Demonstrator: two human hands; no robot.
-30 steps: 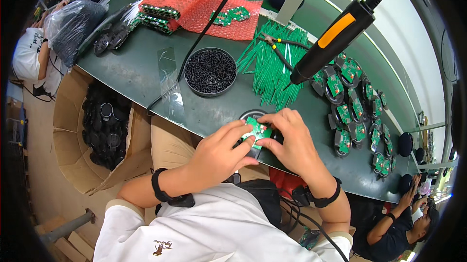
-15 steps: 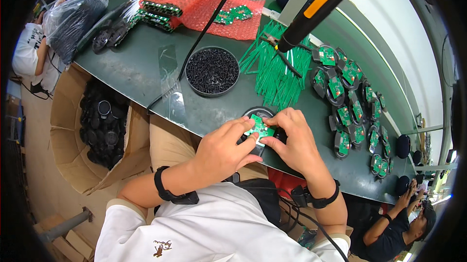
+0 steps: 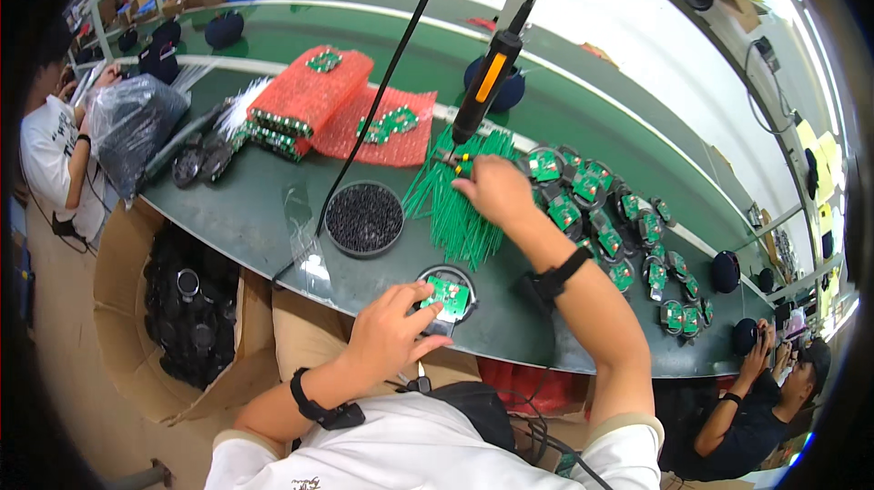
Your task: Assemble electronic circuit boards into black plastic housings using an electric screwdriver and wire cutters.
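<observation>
My left hand (image 3: 393,333) rests at the near edge of the green bench, fingertips on a small green circuit board (image 3: 449,293) seated in a round black housing (image 3: 428,277). My right hand (image 3: 492,190) is stretched out over a pile of thin green wires (image 3: 450,217), fingers bent down into it; whether it pinches a wire does not show. A black and orange power screwdriver (image 3: 486,87) hangs on a cable just above that hand.
A round black dish of small dark screws (image 3: 364,216) sits left of the wires. Several finished housings with green boards (image 3: 628,235) lie to the right, red bubble-wrap sheets (image 3: 319,90) farther back. A cardboard box of black parts (image 3: 187,308) stands below. Other people work at both ends.
My right hand has left the board and reached forward onto the green wire pile. My left hand stays on the board in its housing.
</observation>
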